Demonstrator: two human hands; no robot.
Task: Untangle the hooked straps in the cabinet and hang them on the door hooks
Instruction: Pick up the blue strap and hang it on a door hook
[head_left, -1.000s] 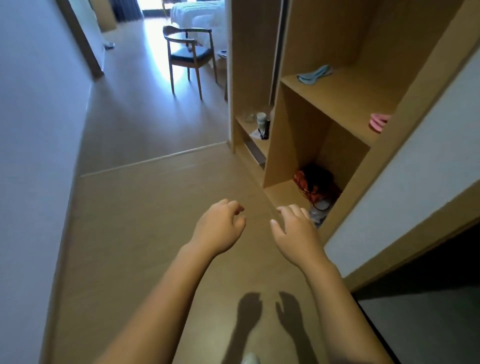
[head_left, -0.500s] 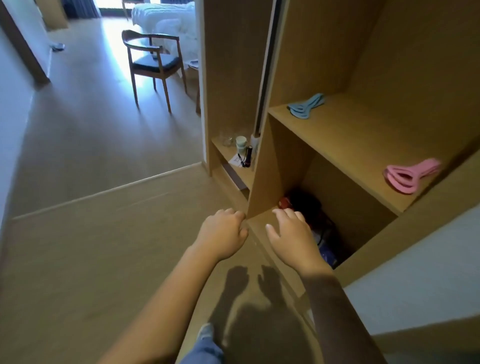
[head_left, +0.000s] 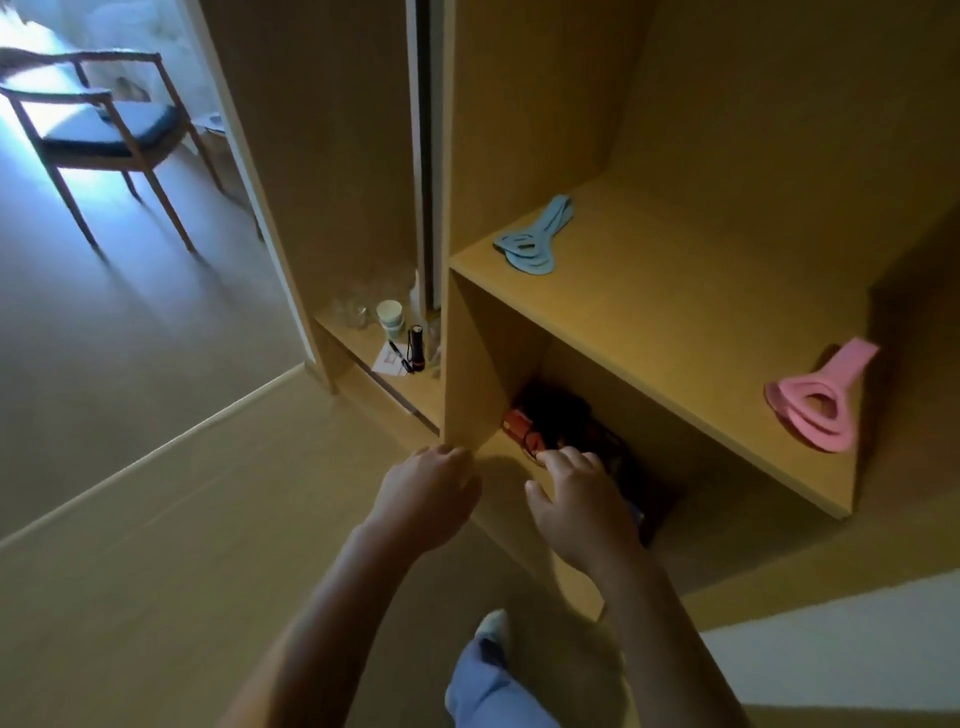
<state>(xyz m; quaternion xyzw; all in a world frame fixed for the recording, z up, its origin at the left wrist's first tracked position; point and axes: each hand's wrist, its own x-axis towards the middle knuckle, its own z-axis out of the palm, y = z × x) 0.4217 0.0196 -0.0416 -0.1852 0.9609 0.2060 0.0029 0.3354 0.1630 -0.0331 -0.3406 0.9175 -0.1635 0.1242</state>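
A wooden cabinet (head_left: 675, 322) stands open; in its bottom compartment lies a dark red-and-black tangle of straps (head_left: 561, 421) — the right hand (head_left: 576, 504), fingers spread and empty, is at its near edge, contact unclear; the left hand (head_left: 426, 499), loosely curled, holds nothing — just beside the divider.

Our left hand (head_left: 426, 501): back turned up, fingers loosely curled under, holding nothing.
Our right hand (head_left: 584, 506): just beside it but apart, palm down, fingers bent forward, thumb spread toward the other hand, nothing gripped.
Our left forearm (head_left: 322, 613) and right forearm (head_left: 660, 623): bare, stretched forward, converging.
Both hands: somewhat blurred.
Our knee (head_left: 488, 691): in pale blue cloth, with our foot (head_left: 493, 623) just ahead.
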